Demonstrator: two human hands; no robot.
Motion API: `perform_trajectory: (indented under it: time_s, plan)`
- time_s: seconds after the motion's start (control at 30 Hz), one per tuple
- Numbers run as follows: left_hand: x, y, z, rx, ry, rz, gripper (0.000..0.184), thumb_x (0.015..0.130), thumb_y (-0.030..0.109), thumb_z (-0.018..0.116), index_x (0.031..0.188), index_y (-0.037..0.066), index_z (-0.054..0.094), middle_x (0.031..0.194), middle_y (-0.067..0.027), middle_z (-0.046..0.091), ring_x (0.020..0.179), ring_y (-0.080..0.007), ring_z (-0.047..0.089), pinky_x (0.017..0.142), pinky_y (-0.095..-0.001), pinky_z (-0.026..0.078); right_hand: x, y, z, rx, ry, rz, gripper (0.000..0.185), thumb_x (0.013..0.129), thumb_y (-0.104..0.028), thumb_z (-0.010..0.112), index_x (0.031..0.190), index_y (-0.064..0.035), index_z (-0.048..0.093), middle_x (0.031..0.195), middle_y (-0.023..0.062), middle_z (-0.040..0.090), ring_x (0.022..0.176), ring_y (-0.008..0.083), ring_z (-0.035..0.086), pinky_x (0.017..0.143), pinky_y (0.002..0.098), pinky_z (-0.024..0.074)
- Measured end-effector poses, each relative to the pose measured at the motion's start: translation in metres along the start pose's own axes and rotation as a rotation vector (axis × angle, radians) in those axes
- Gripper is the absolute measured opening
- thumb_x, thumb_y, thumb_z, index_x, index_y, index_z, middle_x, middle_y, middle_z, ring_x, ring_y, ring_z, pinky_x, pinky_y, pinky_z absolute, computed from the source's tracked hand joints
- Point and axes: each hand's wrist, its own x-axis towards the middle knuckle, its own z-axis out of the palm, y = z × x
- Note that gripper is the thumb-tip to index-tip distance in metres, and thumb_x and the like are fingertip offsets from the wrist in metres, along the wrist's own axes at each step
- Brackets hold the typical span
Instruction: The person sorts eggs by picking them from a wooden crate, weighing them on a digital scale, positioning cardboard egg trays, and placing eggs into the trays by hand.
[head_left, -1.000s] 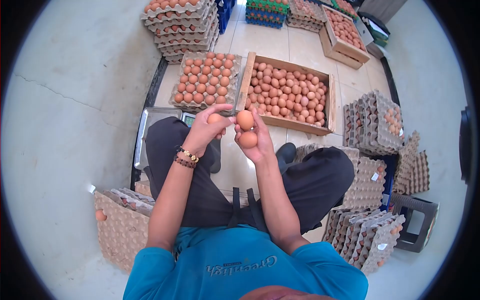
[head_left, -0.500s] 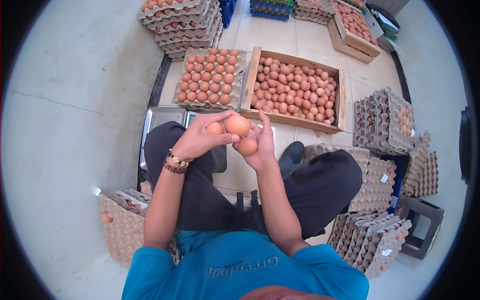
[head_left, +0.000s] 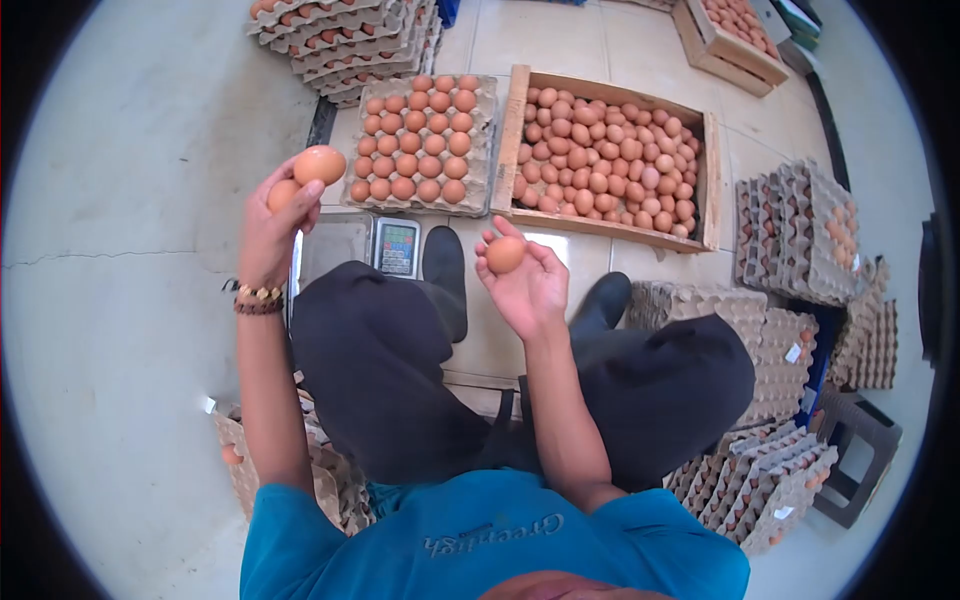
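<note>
Two brown eggs (head_left: pixel 320 166) are gripped in my left hand (head_left: pixel 272 220), which is raised at the left, above the scale's metal pan. My right hand (head_left: pixel 530 290) is palm up between my knees, its fingers curled around one egg (head_left: pixel 505 254). Just beyond the hands lies a cardboard egg tray (head_left: pixel 484 130) with rows of brown eggs. To its right stands a wooden crate (head_left: pixel 612 232) heaped with loose eggs. A digital scale (head_left: pixel 397 247) with a lit display shows beside my left boot.
Stacked egg trays (head_left: pixel 345 45) rise at the upper left, and more stacks (head_left: pixel 800 235) stand at the right. A second egg crate (head_left: pixel 735 55) is at the upper right. My boots (head_left: pixel 444 280) rest on the tiled floor. A grey plastic stool (head_left: pixel 855 455) sits lower right.
My hands were together with the eggs between them. Now they are apart: the left has moved left and up with two eggs, while the right keeps one. The scale display has come into view.
</note>
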Motion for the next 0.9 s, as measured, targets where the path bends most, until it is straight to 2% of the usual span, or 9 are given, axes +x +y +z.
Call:
perform_trajectory:
  time_s: [0.23, 0.3, 0.33, 0.47, 0.53, 0.63, 0.67, 0.77, 0.9]
  plan:
    - [0.124, -0.102, -0.024, 0.239, 0.170, -0.014, 0.047, 0.082, 0.027, 0.080, 0.121, 0.009, 0.060, 0.081, 0.0034, 0.062, 0.060, -0.0030, 0.052, 0.049, -0.0181, 0.039, 0.020, -0.007, -0.045, -0.171, 0.168, -0.045, 0.047, 0.095, -0.025, 0.047, 0.134, 0.0020, 0.048, 0.113, 0.0150, 0.058, 0.100, 0.0275, 0.058, 0.086, 0.0364, 0.0483]
    - [0.177, -0.150, -0.037, 0.318, 0.149, 0.087, 0.049, 0.080, 0.028, 0.081, 0.121, 0.010, 0.060, 0.085, 0.0018, 0.065, 0.062, -0.0027, 0.054, 0.051, -0.0172, 0.042, 0.024, -0.004, -0.052, -0.266, 0.260, -0.047, 0.040, 0.102, -0.029, 0.046, 0.132, -0.0026, 0.049, 0.105, 0.0130, 0.061, 0.090, 0.0228, 0.060, 0.076, 0.0307, 0.0497]
    - [0.198, -0.160, -0.037, 0.417, 0.152, 0.119, 0.049, 0.079, 0.030, 0.082, 0.119, 0.009, 0.062, 0.092, -0.0023, 0.068, 0.071, -0.0077, 0.061, 0.059, -0.0225, 0.050, 0.027, -0.003, -0.055, -0.291, 0.281, -0.053, 0.038, 0.103, -0.029, 0.045, 0.130, -0.0033, 0.048, 0.104, 0.0135, 0.061, 0.086, 0.0220, 0.060, 0.073, 0.0289, 0.0501]
    - [0.276, -0.193, -0.025, 0.725, 0.211, 0.359, 0.048, 0.076, 0.031, 0.081, 0.115, 0.009, 0.064, 0.102, -0.0101, 0.071, 0.092, -0.0214, 0.067, 0.080, -0.0338, 0.054, 0.036, 0.001, -0.066, -0.410, 0.347, -0.071, 0.034, 0.104, -0.031, 0.046, 0.126, -0.0050, 0.050, 0.102, 0.0134, 0.061, 0.078, 0.0191, 0.059, 0.067, 0.0250, 0.0491]
    - [0.300, -0.187, -0.010, 0.719, 0.167, 0.341, 0.047, 0.074, 0.032, 0.080, 0.114, 0.013, 0.065, 0.107, -0.0136, 0.070, 0.101, -0.0313, 0.067, 0.089, -0.0411, 0.053, 0.039, 0.002, -0.069, -0.421, 0.377, -0.072, 0.038, 0.103, -0.030, 0.046, 0.130, -0.0036, 0.049, 0.103, 0.0133, 0.061, 0.082, 0.0186, 0.058, 0.073, 0.0268, 0.0485]
    - [0.326, -0.185, 0.006, 0.916, 0.101, 0.221, 0.046, 0.075, 0.031, 0.079, 0.117, 0.018, 0.066, 0.109, -0.0122, 0.070, 0.103, -0.0322, 0.066, 0.089, -0.0429, 0.053, 0.048, 0.002, -0.057, -0.308, 0.381, -0.070, 0.045, 0.099, -0.027, 0.048, 0.138, -0.0038, 0.045, 0.106, 0.0141, 0.060, 0.083, 0.0201, 0.057, 0.074, 0.0284, 0.0488]
    - [0.326, -0.182, 0.013, 0.942, 0.098, 0.171, 0.047, 0.075, 0.032, 0.078, 0.117, 0.014, 0.067, 0.110, -0.0145, 0.070, 0.103, -0.0332, 0.066, 0.090, -0.0426, 0.053, 0.052, 0.001, -0.054, -0.251, 0.375, -0.068, 0.047, 0.098, -0.026, 0.048, 0.140, -0.0042, 0.043, 0.107, 0.0146, 0.059, 0.083, 0.0210, 0.057, 0.072, 0.0288, 0.0490]
    - [0.339, -0.187, 0.015, 1.068, 0.041, 0.114, 0.045, 0.075, 0.032, 0.076, 0.116, 0.014, 0.069, 0.110, -0.0157, 0.070, 0.103, -0.0330, 0.066, 0.090, -0.0430, 0.053, 0.064, -0.009, -0.073, -0.305, 0.218, -0.073, 0.055, 0.094, -0.026, 0.045, 0.144, -0.0027, 0.041, 0.114, 0.0123, 0.058, 0.095, 0.0195, 0.055, 0.087, 0.0324, 0.0468]
    - [0.363, -0.213, -0.009, 1.014, -0.001, 0.144, 0.043, 0.075, 0.031, 0.077, 0.116, 0.019, 0.070, 0.111, -0.0135, 0.070, 0.105, -0.0310, 0.066, 0.091, -0.0427, 0.053, 0.115, -0.016, -0.043, -0.412, 0.207, -0.206, 0.044, 0.096, -0.025, 0.052, 0.134, -0.0036, 0.049, 0.114, 0.0095, 0.059, 0.099, 0.0183, 0.057, 0.086, 0.0314, 0.0481]
